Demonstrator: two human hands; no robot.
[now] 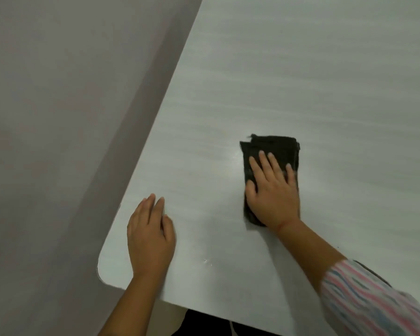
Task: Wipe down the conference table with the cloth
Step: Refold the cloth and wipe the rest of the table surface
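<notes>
The right hand [273, 190] presses flat on a folded dark cloth [272, 147] near the pale grey table's [301, 69] corner, left hand [149, 235] resting flat beside it, with most of the surface seemingly left to wipe

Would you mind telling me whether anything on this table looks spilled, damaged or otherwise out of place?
Only a few pale specks, perhaps droplets or crumbs, on the conference table between the left hand and the right hand; they break the otherwise even surface. The folded dark cloth lies flat under the right hand.
</notes>
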